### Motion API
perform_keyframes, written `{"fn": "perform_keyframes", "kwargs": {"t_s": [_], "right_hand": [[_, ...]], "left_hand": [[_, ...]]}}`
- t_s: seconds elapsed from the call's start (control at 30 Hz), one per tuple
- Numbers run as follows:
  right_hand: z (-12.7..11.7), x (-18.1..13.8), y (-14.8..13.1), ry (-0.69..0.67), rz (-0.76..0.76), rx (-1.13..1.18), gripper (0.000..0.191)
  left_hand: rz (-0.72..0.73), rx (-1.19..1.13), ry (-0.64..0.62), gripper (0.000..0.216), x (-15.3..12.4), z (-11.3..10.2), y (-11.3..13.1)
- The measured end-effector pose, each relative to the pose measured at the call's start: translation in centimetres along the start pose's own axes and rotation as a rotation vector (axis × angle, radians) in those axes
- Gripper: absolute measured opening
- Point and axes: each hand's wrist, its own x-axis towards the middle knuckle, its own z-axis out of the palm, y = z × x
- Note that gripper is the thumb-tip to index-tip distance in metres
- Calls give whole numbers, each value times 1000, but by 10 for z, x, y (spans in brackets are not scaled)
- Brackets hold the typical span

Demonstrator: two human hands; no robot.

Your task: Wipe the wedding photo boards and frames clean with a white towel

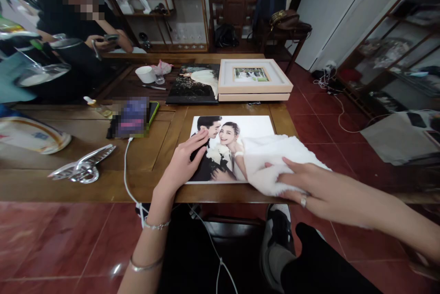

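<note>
A large wedding photo print (233, 129) lies flat near the front edge of the wooden table (144, 184). My left hand (184, 161) rests on the print's left part, fingers stretched out flat. My right hand (309, 186) presses a white cloth (271, 158) onto the print's right side, fingers flat on the cloth. A ring shows on one finger of that hand, and bracelets circle my left wrist.
Further back lie a dark photo album (195, 84) and a stack of light framed pictures (253, 79). A phone (132, 117) with a white cable, a silver ornament (82, 168), a plate (32, 135) and a white cup (145, 74) sit to the left. A person (82, 32) sits across holding a phone.
</note>
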Motion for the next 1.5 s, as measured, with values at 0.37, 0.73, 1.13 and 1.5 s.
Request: {"fn": "perform_keyframes", "kwargs": {"t_s": [0.37, 0.73, 1.13, 1.5], "right_hand": [[-6, 93, 68, 136, -84, -218, 30], [31, 54, 22, 95, -215, -160, 39], [34, 42, 8, 6, -290, -99, 36], [-1, 116, 76, 124, -130, -164, 45]], "left_hand": [[-2, -4, -17, 35, 0, -1, -3], [-9, 11, 11, 34, 0, 1, 0], [1, 21, -26, 35, 0, -2, -1], [-11, 3, -15, 35, 0, 0, -2]]}}
